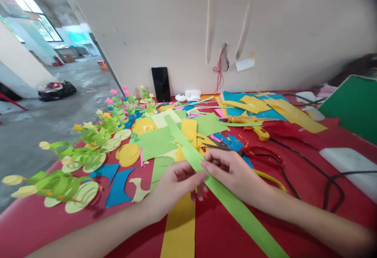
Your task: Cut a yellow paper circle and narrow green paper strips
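Note:
A long light-green paper strip (232, 207) runs slantwise from the paper pile toward the table's near edge. My right hand (225, 167) pinches it near the middle, thumb on top. Against the strip's left edge, my left hand (179, 183) has its thumb on the paper and its fingers curled partly underneath. A yellow paper strip (179, 226) lies below my left hand. Just beyond my right hand are red-handled scissors (265, 152), their blades over scraps. A yellow glue gun (256, 128) lies farther back with its cord trailing right.
Curled green paper decorations (61, 183) on round bases line the left side of the red table (141, 234). Yellow paper circles (128, 154) and blue offcuts (119, 189) lie nearby. A black phone (161, 84) leans against the white board (176, 22); a green panel (352, 107) stands right.

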Available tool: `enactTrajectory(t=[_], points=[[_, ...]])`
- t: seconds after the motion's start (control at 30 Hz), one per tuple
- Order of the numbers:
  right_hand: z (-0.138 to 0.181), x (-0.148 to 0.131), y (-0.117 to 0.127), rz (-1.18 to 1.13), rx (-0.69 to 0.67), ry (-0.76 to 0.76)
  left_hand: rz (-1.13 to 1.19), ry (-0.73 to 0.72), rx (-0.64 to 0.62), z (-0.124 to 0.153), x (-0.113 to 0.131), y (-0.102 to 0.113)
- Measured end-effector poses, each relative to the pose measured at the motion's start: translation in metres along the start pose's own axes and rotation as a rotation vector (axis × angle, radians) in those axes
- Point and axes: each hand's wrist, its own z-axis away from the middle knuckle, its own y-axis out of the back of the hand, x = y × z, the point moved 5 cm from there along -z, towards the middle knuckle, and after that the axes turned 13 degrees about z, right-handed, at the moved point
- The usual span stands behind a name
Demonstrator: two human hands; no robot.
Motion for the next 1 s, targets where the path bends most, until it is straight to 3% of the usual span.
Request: enactTrajectory(t=[0.23, 0.43, 0.6, 0.7, 0.8, 1.0], points=[[0.004, 0.009, 0.002, -0.014, 0.169, -0.060, -0.073, -0.097, 0.082, 0.004, 0.004, 0.004], [0.001, 0.012, 0.000, -0.027, 0.136, -0.040, -0.122, 0.010, -0.015, 0.003, -0.003, -0.002], [0.000, 0.010, -0.001, 0.059, 0.028, -0.009, -0.058, -0.059, 0.025, 0.004, -0.002, 0.001], [0.002, 0.007, -0.002, 0.107, 0.015, 0.037, -0.064, -0.025, 0.002, 0.005, -0.004, 0.000], [0.006, 0.006, -0.004, 0.164, 0.069, 0.071, -0.127, -0.005, -0.022, 0.006, -0.005, -0.002], [0.011, 0.007, -0.002, 0.276, 0.244, 0.058, -0.289, -0.148, 0.035, 0.010, 0.005, -0.003]])
